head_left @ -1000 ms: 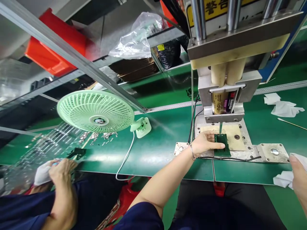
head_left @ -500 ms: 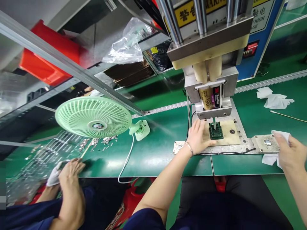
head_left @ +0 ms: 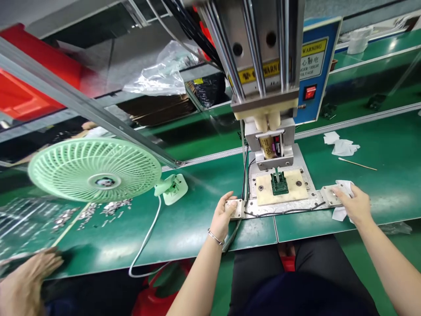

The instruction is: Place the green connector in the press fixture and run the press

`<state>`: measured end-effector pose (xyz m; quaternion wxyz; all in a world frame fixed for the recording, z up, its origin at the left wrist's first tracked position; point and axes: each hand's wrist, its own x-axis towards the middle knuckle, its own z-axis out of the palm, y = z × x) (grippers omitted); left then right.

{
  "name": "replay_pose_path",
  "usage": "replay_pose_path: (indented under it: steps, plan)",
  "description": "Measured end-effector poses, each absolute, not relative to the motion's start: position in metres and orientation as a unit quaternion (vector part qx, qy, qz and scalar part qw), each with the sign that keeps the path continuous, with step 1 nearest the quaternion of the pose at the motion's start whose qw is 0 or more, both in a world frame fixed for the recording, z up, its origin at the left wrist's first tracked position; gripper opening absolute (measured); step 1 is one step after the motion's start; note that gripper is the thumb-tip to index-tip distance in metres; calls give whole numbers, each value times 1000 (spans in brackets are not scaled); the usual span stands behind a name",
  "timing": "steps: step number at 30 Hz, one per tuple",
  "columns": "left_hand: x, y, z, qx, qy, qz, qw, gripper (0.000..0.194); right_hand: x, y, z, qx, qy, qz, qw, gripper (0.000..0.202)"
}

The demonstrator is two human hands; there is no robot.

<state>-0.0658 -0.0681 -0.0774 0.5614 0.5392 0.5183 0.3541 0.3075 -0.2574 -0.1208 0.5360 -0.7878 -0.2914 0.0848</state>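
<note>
My left hand point(head_left: 223, 216) grips the metal push-button block point(head_left: 237, 209) at the press base's left end, its thumb over the button. At the other end, my right hand point(head_left: 355, 204) has its thumb on a second button block point(head_left: 330, 196), with white tissue point(head_left: 345, 186) bunched against its fingers. Between them, a small dark green part point(head_left: 279, 183) sits on a cream fixture plate point(head_left: 263, 198). The dispensing nozzle point(head_left: 276, 174) reaches down to that part from a glue cartridge point(head_left: 271, 147) clamped in the press head.
A pale green fan point(head_left: 98, 171) stands left, its white cable point(head_left: 149, 237) running over the bench edge. A co-worker's hand point(head_left: 36, 267) is beyond it, near small metal pieces point(head_left: 113, 207). Right lie crumpled tissues point(head_left: 345, 148) and a cotton swab point(head_left: 358, 163). A blue control box point(head_left: 311, 74) stands behind.
My left hand has left the fixture plate beside the green part and moved left onto the button block. My right thumb has come onto the right-hand button. The view has shifted.
</note>
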Motion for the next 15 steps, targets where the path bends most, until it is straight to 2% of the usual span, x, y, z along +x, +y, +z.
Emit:
replay_pose_path:
  steps: [4,10,15]
  plan:
    - [-68,-66,-90,534,520,394,537,65,307,-252,-124,-767,-282,106,566,66]
    - [-71,-59,-90,562,544,382,492,69,305,-243,-123,-748,-311,86,580,59]
    - [-72,-51,-79,576,559,382,459,55,304,-233,-127,-726,-341,56,595,48]
